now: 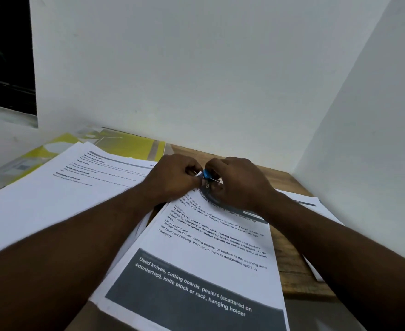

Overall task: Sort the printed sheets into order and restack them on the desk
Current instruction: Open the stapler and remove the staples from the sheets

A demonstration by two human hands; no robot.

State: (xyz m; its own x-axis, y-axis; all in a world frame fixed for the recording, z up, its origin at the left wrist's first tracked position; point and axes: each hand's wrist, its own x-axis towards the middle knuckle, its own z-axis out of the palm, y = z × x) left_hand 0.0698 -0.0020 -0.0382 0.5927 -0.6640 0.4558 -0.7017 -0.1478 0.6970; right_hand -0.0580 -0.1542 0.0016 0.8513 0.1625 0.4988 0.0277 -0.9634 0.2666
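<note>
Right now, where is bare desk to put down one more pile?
Bare wooden desk shows in a narrow strip between the middle stack and the right sheets, and in a patch by the wall behind the left hand and right hand at the blue binder clip. The left side is crowded: left pile over a yellow folder.

Centre sheet (208,247) — headings TASK GOAL, TASK DESCRIPTION; body reads "1) Knives returned to knife rack, cutting boards and peelers placed by category". Grey band (192,290) at its near end, white print: "Used knives, cutting boards, peelers (scattered on countertop), knife block or rack, hanging holder". Left sheet (53,192) — INITIAL SCENE SETUP, TASK GOAL, TASK DESCRIPTION, REQUIRED PROPS; small print unreadable
</note>
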